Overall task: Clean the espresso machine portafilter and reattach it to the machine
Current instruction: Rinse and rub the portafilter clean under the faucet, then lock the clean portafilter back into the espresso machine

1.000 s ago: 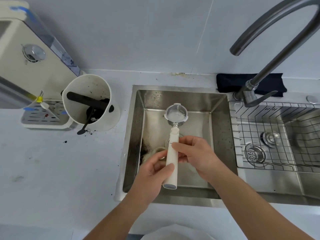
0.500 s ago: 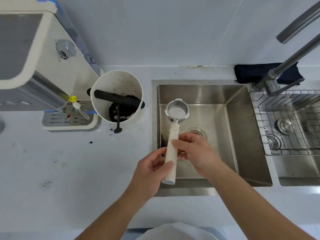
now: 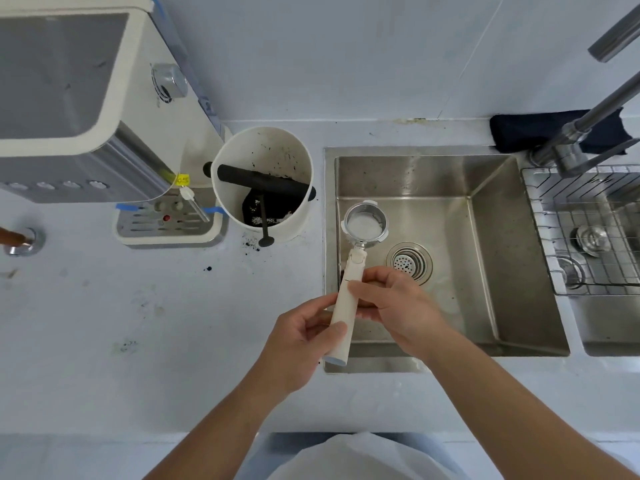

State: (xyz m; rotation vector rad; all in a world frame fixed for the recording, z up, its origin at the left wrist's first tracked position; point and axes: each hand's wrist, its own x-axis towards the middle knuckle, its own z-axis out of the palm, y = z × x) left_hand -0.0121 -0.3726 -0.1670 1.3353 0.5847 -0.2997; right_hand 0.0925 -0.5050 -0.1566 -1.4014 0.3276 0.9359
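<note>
The portafilter (image 3: 349,289) is being held over the near left corner of the sink (image 3: 491,258), basket end pointing away from the person, cream handle pointing back toward the body. The left hand (image 3: 301,344) is being curled round the lower handle, thumb laid across it, while the right hand (image 3: 398,303) is being pinched onto the upper handle just below the metal neck. So each grip is being closed on the same handle, neither one lying open. The two-handed hold is probably being used to keep the basket level and over the basin, so that any drips are being caught by the sink rather than the surface (image 3: 138,323).

The basket interior is looking pale and free of dark grounds, so cleaning is being judged as largely done; whether it is wet cannot be told.

The espresso machine (image 3: 79,109) is standing well apart to the left, with its drip tray (image 3: 169,226) beneath. Between it and the sink, the white knock box (image 3: 263,178) is standing just beside the sink's left rim, with loose grounds scattered on the surface below it. A leftward path is therefore being narrowed by the knock box, and lifting over it or passing in front of it is being called for. To the right, the drain (image 3: 410,261), the wire rack (image 3: 588,230) and the faucet (image 3: 571,147) are being left unobstructed.
</note>
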